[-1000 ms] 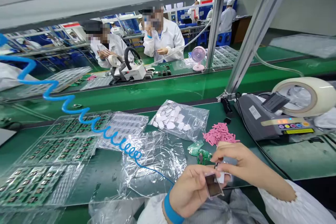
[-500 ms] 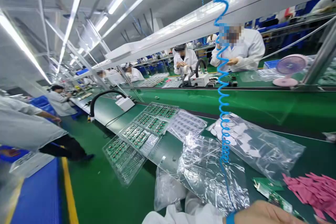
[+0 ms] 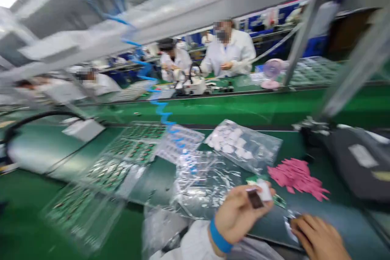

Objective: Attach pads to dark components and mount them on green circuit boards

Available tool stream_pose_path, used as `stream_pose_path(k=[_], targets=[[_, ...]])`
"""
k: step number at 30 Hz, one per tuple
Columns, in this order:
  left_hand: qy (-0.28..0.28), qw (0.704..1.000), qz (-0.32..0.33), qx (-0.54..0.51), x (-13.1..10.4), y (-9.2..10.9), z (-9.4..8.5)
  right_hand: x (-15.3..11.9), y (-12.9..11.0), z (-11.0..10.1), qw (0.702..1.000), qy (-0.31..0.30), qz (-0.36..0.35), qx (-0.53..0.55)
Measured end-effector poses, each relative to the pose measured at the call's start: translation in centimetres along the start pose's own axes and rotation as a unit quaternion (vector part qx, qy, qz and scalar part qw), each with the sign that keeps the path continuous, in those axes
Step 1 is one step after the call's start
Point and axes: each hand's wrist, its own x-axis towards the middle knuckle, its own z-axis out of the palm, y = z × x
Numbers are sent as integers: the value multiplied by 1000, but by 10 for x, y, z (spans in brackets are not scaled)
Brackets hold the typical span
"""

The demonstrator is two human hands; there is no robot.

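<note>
My left hand, with a blue wristband, is raised over the bench. Its fingers pinch a small dark rectangular piece with a white flap. Green circuit boards lie just beyond it, partly hidden by the fingers. At the lower right is my right hand, low over the bench, its fingers curled together. A blurred white, shiny piece shows at its fingertips; whether it is gripped or only touched is hard to tell. Pink strips form a heap beyond both hands.
Crinkled transparent plastic sheets lie left of my hands. A bag of white pieces is behind them. Trays of circuit boards extend leftward, past the bench edge. A dark grey object stands right. Co-workers in white sit across.
The view has swung right and come level. My left hand now shows fully, holding the dark piece with its white flap. My right hand has come into view at the lower right.
</note>
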Motion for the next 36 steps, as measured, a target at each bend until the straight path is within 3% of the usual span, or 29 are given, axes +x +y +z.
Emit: stream_pose_path(k=[3,10,21,26,28,31,33,36], targets=[[-11,999,-36,1,5,4,-7,-4,5,-25,996,-52,33,-59],[-45,994,-90,30,12,-2,-4,37,46,-46,981,-25,134,-135],[-25,992,-100,71,16,-6,7,72,9,-4,963,-77,133,-220],[-20,989,-106,98,12,-2,12,75,13,-15,967,-77,111,-216],[-25,989,-108,103,11,-2,15,76,4,-33,972,-69,102,-200],[-36,985,-112,124,11,-5,20,77,-31,-70,988,-42,61,-134],[-44,983,-110,139,12,-9,23,80,-63,-92,998,6,-37,-47],[-47,982,-109,149,13,-14,26,85,-102,-105,989,44,-114,-81]])
